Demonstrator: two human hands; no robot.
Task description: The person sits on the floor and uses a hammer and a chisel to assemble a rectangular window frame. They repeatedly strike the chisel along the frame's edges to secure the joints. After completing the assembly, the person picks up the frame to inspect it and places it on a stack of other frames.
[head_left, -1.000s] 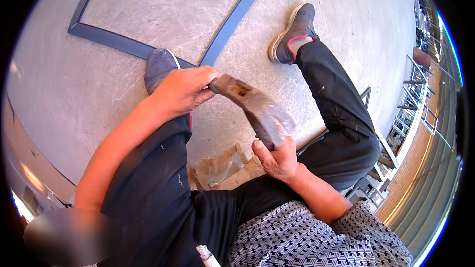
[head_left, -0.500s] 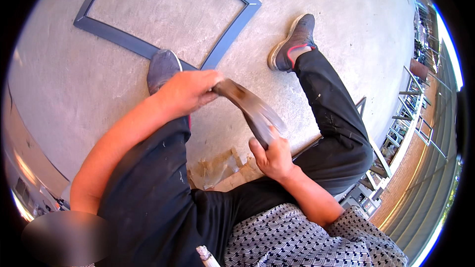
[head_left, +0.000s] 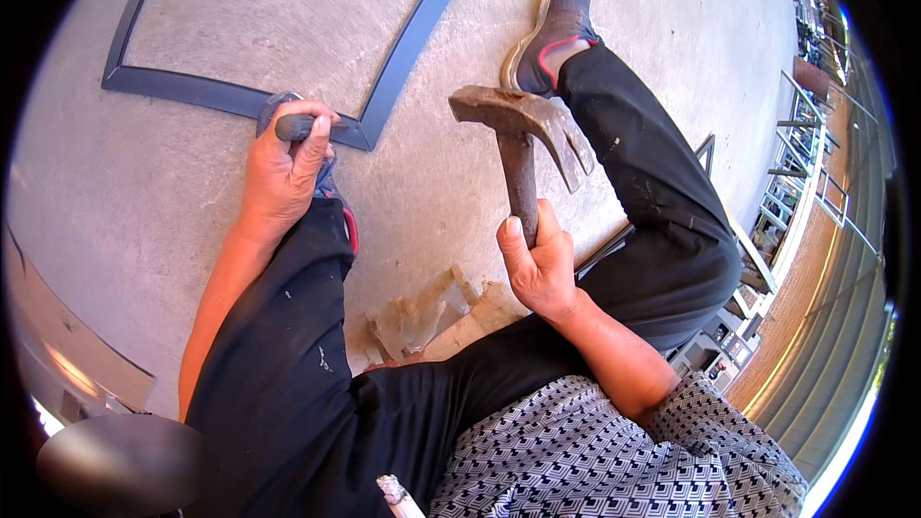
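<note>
My right hand [head_left: 544,264] grips a claw hammer [head_left: 520,168] by its handle, with the worn, rusty head raised and its split claw to the right. My left hand [head_left: 283,168] is closed around a short tool with a dark rounded handle [head_left: 295,128]. Only its end and a thin bit past the thumb show, so its working end cannot be made out. That hand is over my left shoe, close to the near corner of a dark grey rectangular frame [head_left: 192,84] lying on the floor. The hammer is apart from the frame.
My right shoe [head_left: 552,34] stands on the concrete floor [head_left: 470,48] right of the frame. Torn cardboard and clear plastic [head_left: 422,321] lie between my legs. Metal frames [head_left: 782,221] stand along the right side. A white burnt-ended stick [head_left: 395,494] juts in at the bottom.
My left hand has left the hammer's head and moved left to the frame's corner, where the dark-handled tool now shows. The hammer has swung upright in my right hand. The view has shifted slightly.
</note>
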